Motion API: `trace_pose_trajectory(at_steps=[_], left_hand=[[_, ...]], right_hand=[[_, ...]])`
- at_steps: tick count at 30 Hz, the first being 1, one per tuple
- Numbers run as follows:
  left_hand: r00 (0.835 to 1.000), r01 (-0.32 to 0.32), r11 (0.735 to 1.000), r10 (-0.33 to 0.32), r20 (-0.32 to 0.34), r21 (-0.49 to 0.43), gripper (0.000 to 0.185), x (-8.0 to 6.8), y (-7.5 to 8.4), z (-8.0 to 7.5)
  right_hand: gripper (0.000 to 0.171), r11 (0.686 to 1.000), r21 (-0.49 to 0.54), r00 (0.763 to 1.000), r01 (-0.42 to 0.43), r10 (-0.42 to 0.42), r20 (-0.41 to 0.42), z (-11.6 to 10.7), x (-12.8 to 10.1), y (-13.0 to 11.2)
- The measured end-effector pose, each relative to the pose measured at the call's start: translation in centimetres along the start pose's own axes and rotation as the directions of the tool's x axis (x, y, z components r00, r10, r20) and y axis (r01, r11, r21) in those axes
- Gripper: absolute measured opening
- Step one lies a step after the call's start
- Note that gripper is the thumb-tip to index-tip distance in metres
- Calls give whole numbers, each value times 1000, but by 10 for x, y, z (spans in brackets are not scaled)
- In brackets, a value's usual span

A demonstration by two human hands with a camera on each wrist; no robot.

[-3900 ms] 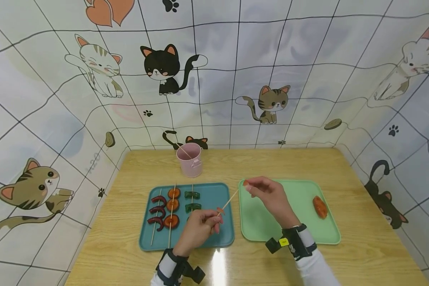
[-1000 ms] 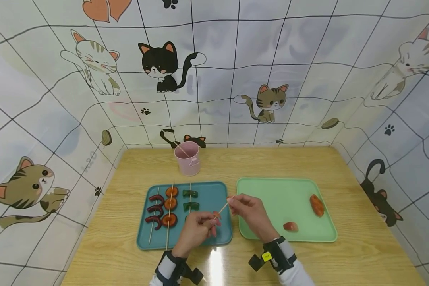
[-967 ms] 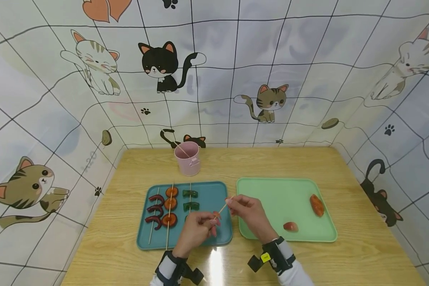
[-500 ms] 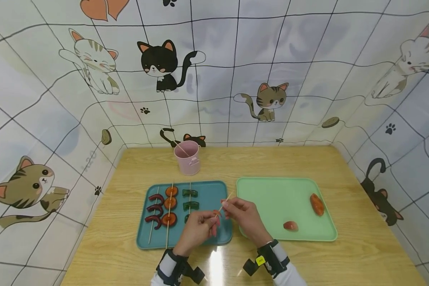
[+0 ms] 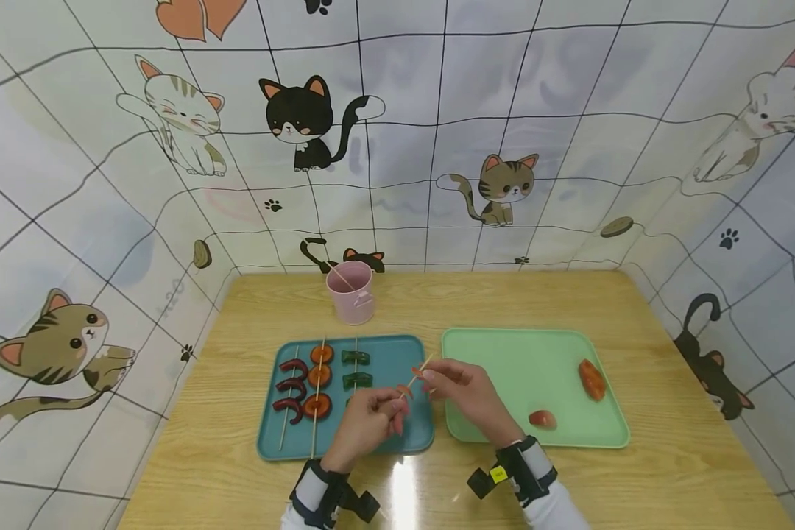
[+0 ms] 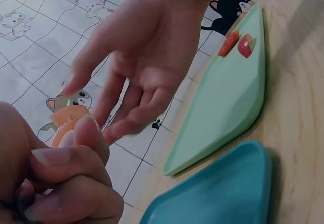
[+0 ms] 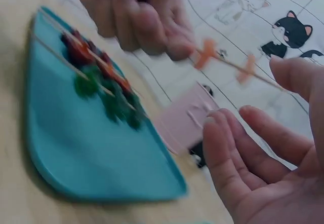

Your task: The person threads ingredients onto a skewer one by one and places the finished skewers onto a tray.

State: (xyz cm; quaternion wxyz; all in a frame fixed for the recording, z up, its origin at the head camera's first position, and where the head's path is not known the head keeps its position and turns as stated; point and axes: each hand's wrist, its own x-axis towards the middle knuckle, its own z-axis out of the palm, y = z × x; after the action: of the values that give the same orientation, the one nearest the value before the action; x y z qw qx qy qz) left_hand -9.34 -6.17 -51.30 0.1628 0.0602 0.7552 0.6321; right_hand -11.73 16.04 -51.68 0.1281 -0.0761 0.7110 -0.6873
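**A loose piece on a thin stick, over the tray edge**

Our left hand (image 5: 369, 422) pinches the low end of a wooden skewer (image 5: 419, 372) with curled fingers, above the near right corner of the teal tray (image 5: 384, 445). Two small orange-red slices (image 7: 206, 53) already sit threaded on that skewer, one near our left fingertips and one further up. Our right hand (image 5: 467, 390) is at the skewer's upper end; the right wrist view shows its fingers (image 7: 253, 143) relaxed and parted, with only a fingertip near the stick, so it grips nothing that we can see.

We judge the main risk to be the upper slice: with the right hand not clamping, a tilt of the skewer could let it slide off and drop between the trays. The pointed tip is close to our right fingertips, so a quick push could prick them.

On the teal tray lie three finished skewers (image 5: 318, 379). On the green tray (image 5: 503, 346) two red pieces (image 5: 542, 419) wait well apart. A pink cup (image 5: 351, 294) stands behind.
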Motion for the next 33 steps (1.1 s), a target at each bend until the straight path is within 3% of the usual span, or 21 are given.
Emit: trace_pose_trajectory(at_steps=[6, 13, 21, 28, 33], left_hand=[[1000, -14, 1000, 14, -7, -1, 22, 2, -3, -6], [1000, -9, 1000, 9, -11, -29, 23, 3, -5, -10], [1000, 10, 998, -11, -21, -58, 24, 3, -8, -12], [1000, 13, 997, -15, -24, -74, 24, 6, -10, -15], [999, 7, 998, -9, -31, -59, 23, 7, -12, -17]], right_hand=[[37, 982, -186, 999, 13, -21, -41, -42, -8, -5], [42, 877, -480, 992, -37, -25, -122, -91, -28, -1], [55, 791, -584, 982, -183, 122, -142, -129, -58, 10], [48, 688, -716, 991, -117, 132, -34, -158, -83, 16], [50, 663, -738, 984, -127, 176, -11, -167, -87, 19]])
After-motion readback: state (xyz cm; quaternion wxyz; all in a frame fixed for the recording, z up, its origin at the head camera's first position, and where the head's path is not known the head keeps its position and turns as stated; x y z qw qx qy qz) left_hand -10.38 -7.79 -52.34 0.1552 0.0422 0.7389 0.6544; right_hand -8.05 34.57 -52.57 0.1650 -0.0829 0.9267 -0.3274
